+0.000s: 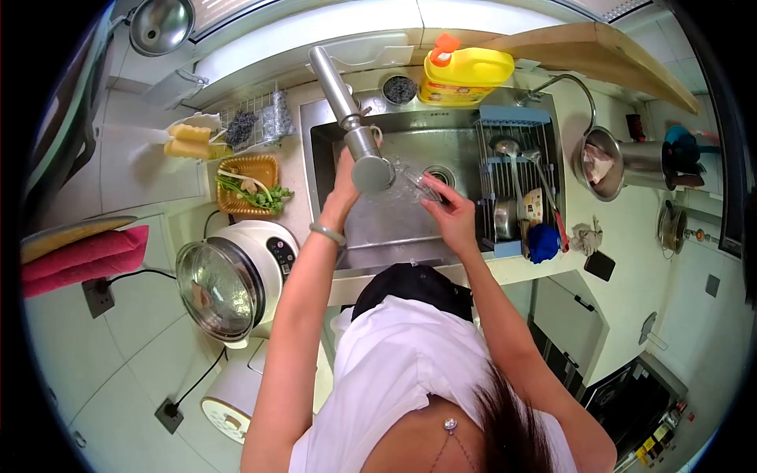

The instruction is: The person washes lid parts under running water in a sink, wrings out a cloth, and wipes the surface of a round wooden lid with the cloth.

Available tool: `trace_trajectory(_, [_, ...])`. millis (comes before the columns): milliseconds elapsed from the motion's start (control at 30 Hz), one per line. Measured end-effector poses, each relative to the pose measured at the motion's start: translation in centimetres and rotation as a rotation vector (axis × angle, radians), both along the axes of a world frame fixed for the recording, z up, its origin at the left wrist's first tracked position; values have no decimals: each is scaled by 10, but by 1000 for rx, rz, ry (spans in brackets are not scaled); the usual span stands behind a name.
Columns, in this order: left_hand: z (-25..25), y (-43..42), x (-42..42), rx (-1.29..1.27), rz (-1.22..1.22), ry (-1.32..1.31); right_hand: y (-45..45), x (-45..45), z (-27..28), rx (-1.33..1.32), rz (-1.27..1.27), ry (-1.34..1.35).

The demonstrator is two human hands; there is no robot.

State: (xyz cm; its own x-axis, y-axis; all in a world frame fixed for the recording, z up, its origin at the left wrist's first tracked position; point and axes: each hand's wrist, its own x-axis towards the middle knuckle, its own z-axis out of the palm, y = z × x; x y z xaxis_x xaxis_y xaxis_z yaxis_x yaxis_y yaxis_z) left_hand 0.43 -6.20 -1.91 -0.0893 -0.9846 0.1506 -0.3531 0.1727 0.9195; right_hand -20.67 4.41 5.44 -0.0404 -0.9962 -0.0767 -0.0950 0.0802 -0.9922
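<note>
My right hand (451,206) is closed at the fingertips on a clear, glass-like object (418,188) over the sink (382,229). Beside the metal faucet (371,162), my left hand (344,183) is raised, its fingers mostly hidden behind the faucet head. Water seems to splash around the clear object, whose outline is hard to make out. The round drain (439,174) lies just behind my right hand. A bracelet (327,234) circles my left wrist.
Right of the basin stands a dish rack (514,118) with ladles and a blue cloth. A yellow jug (467,76) is behind the sink. At left are a basket of greens (248,164) and a cooker with a glass lid (217,288). A pan (601,162) holds meat.
</note>
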Motion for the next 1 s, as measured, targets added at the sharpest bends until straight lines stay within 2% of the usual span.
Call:
trace_trajectory(33, [3, 17, 1, 11, -41, -7, 3, -3, 8, 0, -2, -3])
trace_trajectory(100, [9, 50, 0, -143, -87, -510, 3, -6, 26, -335, 97, 266])
trace_trajectory(133, [19, 62, -2, -147, -83, -513, 4, -5, 38, -383, 91, 283])
trace_trajectory(200, [36, 83, -7, 198, -142, -529, 7, -9, 55, -469, 121, 348])
trace_trajectory(300, [52, 112, -3, 142, -182, -560, 11, -13, 74, -611, 146, 442])
trace_trajectory(500, [87, 141, -1, -43, -101, -484, 26, -12, 100, -844, 116, 579])
trace_trajectory(667, [116, 148, 0, -200, -53, -444, 30, -14, 74, -863, 80, 659])
trace_trajectory(767, [134, 156, 1, -198, -47, -415, 35, -9, 49, -831, -13, 538])
trace_trajectory(833, [144, 155, -4, -59, 24, -237, 36, -4, 21, 96, -198, 29])
trace_trajectory(867, [150, 154, -5, -80, 29, -209, 36, -8, 8, 100, -143, -114])
trace_trajectory(900, [156, 154, -6, -81, 29, -209, 36, -7, 12, 99, -143, -115])
trace_trajectory(967, [166, 156, -5, 168, 74, 61, 40, -4, 22, 385, -157, -524])
trace_trajectory(1000, [168, 156, -6, 168, 75, 60, 41, -2, 31, 385, -155, -525])
